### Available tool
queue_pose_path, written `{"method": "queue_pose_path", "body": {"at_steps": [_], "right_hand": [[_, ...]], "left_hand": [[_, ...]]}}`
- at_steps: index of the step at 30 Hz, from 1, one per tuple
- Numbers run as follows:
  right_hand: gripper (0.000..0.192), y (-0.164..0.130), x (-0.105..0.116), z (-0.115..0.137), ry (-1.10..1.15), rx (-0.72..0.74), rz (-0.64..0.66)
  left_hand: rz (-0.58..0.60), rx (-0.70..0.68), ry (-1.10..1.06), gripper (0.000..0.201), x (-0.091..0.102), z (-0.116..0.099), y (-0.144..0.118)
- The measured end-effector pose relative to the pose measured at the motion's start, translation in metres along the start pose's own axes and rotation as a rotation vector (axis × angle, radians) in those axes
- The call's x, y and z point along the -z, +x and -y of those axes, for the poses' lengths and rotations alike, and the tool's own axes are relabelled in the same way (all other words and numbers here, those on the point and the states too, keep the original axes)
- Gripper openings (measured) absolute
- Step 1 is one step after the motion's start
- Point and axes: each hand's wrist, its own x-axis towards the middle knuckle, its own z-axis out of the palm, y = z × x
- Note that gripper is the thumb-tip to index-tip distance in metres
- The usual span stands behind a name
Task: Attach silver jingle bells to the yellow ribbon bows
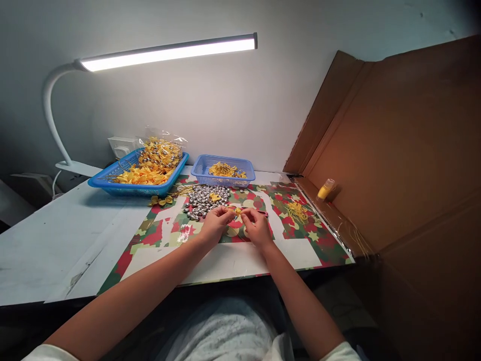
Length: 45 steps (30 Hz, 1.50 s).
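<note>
My left hand (217,222) and my right hand (257,226) meet over the patterned mat, each in a pinch. Between their fingertips is a small yellow artificial flower (237,211), partly covered by the fingers. Just beyond my left hand lies a pile of shiny silver beads (205,199), with a loose yellow flower (215,197) on top. A dark reddish tool, mostly hidden, shows behind my right hand; its kind is unclear.
Yellow flowers fill a large blue basket (130,189) at the back left. A smaller blue basket (201,175) holds yellow stemmed pieces. Thin yellow strands (297,211) lie at the right, near a yellow-filled bottle (325,189). Cardboard (406,145) walls the right side; a lamp (169,54) hangs above.
</note>
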Motion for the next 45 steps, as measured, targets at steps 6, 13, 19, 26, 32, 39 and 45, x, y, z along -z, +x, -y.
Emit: {"method": "queue_pose_path", "body": {"at_steps": [6, 13, 19, 26, 32, 39, 45], "right_hand": [[0.02, 0.002, -0.004, -0.007, 0.098, -0.027, 0.003], [0.011, -0.003, -0.001, 0.008, -0.098, 0.133, -0.287], [0.01, -0.009, -0.004, 0.017, -0.352, 0.383, -0.276], [0.013, -0.005, -0.006, 0.007, -0.497, 0.299, -0.26], [0.015, -0.004, -0.007, 0.008, -0.545, 0.302, -0.261], [0.016, -0.004, -0.008, 0.01, -0.319, 0.317, -0.248], [0.01, -0.003, -0.006, 0.009, -0.324, 0.268, -0.265]], "left_hand": [[0.027, -0.128, 0.171, 0.03, 0.0, -0.002, -0.004], [0.002, -0.165, 0.237, 0.028, 0.003, 0.003, 0.0], [0.019, -0.316, 0.372, 0.023, 0.007, 0.005, 0.002], [0.004, -0.501, 0.696, 0.017, 0.007, -0.004, -0.005], [-0.043, -0.524, 0.769, 0.017, 0.005, -0.006, -0.007], [0.007, -0.268, 0.421, 0.03, -0.002, -0.008, -0.008], [0.035, -0.134, 0.323, 0.036, -0.003, -0.009, -0.008]]}}
